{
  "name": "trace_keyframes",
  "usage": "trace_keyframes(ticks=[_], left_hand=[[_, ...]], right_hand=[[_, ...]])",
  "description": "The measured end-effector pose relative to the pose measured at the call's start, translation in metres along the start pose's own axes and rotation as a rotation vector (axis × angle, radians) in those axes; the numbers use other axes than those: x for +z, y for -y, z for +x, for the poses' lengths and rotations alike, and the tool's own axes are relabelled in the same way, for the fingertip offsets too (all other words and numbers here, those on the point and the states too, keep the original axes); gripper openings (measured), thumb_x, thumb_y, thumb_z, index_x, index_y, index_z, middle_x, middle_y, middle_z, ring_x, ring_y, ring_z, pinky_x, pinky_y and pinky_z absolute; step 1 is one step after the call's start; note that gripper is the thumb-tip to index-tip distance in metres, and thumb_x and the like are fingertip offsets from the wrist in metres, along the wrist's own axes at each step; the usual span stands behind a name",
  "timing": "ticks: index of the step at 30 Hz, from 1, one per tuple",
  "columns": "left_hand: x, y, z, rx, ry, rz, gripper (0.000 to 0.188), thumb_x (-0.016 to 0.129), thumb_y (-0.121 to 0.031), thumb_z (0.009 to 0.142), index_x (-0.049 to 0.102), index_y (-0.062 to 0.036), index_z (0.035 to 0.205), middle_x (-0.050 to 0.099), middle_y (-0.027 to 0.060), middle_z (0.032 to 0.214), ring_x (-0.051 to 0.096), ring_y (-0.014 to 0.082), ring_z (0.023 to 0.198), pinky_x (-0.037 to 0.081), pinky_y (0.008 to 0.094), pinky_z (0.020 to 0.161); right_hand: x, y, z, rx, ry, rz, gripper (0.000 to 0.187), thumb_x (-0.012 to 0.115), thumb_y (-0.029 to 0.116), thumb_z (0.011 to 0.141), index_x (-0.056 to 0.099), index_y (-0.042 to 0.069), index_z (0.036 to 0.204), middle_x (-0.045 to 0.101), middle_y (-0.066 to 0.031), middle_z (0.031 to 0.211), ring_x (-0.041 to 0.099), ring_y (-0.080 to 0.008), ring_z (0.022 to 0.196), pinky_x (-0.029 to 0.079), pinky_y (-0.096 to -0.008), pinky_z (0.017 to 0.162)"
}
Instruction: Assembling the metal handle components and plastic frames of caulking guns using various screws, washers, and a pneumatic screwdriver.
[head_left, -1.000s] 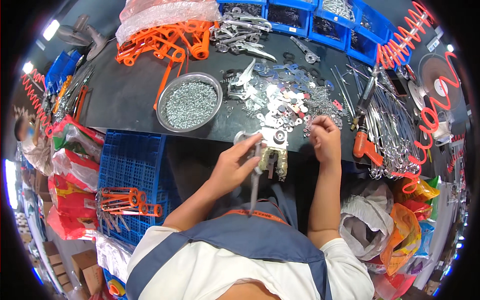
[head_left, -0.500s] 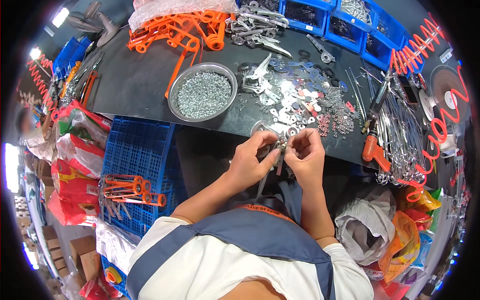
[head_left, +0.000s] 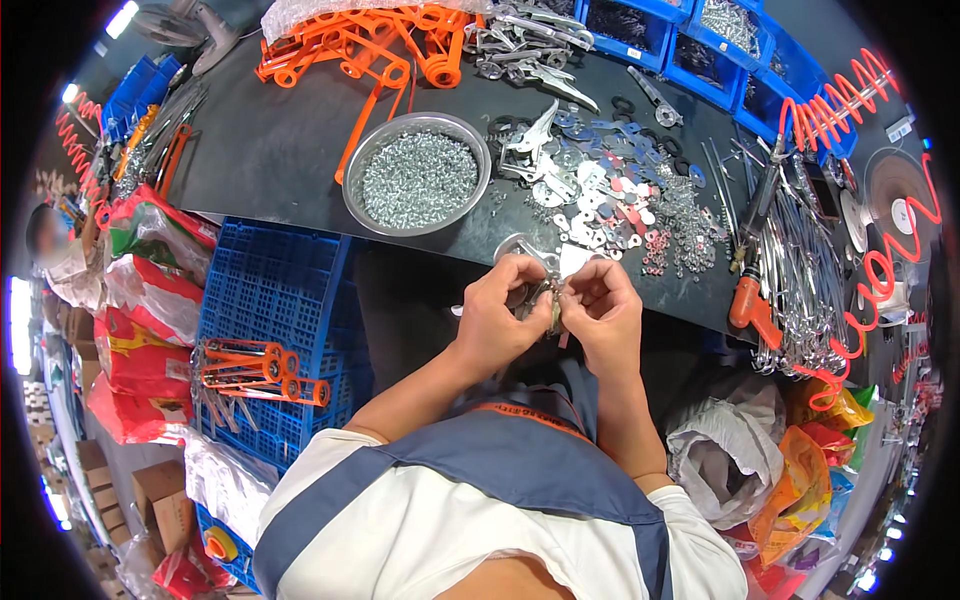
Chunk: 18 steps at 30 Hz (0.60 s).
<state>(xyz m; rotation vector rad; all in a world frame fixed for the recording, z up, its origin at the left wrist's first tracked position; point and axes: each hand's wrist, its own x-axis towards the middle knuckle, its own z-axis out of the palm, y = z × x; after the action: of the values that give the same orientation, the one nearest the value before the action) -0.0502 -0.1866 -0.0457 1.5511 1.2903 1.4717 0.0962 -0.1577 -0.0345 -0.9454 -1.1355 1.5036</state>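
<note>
My left hand (head_left: 508,308) and my right hand (head_left: 606,314) meet at the near edge of the bench. Between their fingertips is a small metal assembly (head_left: 545,296), mostly covered by the fingers. The thumb and fingers of each hand are pinched together on it. A shiny rounded metal piece (head_left: 517,245) shows just beyond my left fingers; whether it belongs to the assembly I cannot tell. Loose washers and flat metal plates (head_left: 590,215) lie on the bench beyond my hands. Small red washers (head_left: 655,250) are heaped to the right of them.
A steel bowl (head_left: 352,192) of small silvery fasteners stands left of the washers. Orange frames (head_left: 385,70) and metal levers (head_left: 520,45) are piled behind. At right lie an orange-handled tool (head_left: 752,308), long metal rods (head_left: 800,270) and a red coiled hose (head_left: 850,95). Blue bins (head_left: 700,65) line the back.
The view has shifted slightly, moving the bench items a little. My hands stay together on the metal assembly, and my fingers have changed their grip slightly.
</note>
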Motion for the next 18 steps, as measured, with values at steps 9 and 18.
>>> trace_keyframes(ticks=[9, 18], left_hand=[[-0.019, 0.009, 0.007, -0.459, 0.028, -0.760, 0.017, 0.051, 0.002, 0.081, 0.051, 0.0001, 0.097, 0.064, 0.0187, 0.090, 0.060, 0.0154, 0.079, 0.048, 0.0262, 0.075], [0.006, -0.007, 0.010, -0.463, 0.063, -0.886, 0.016, 0.053, -0.001, 0.083, 0.050, -0.0023, 0.099, 0.064, 0.0210, 0.093, 0.060, 0.0160, 0.077, 0.049, 0.0264, 0.073]], right_hand=[[-0.122, -0.023, 0.092, -0.295, -0.216, -1.040, 0.014, 0.066, 0.009, 0.077, 0.063, 0.000, 0.087, 0.064, -0.0117, 0.077, 0.061, -0.0212, 0.066, 0.047, -0.0315, 0.062], [-0.140, -0.028, 0.121, -0.242, -0.192, -1.142, 0.015, 0.069, 0.010, 0.068, 0.061, -0.001, 0.074, 0.057, -0.0139, 0.078, 0.057, -0.0283, 0.070, 0.045, -0.0361, 0.065]])
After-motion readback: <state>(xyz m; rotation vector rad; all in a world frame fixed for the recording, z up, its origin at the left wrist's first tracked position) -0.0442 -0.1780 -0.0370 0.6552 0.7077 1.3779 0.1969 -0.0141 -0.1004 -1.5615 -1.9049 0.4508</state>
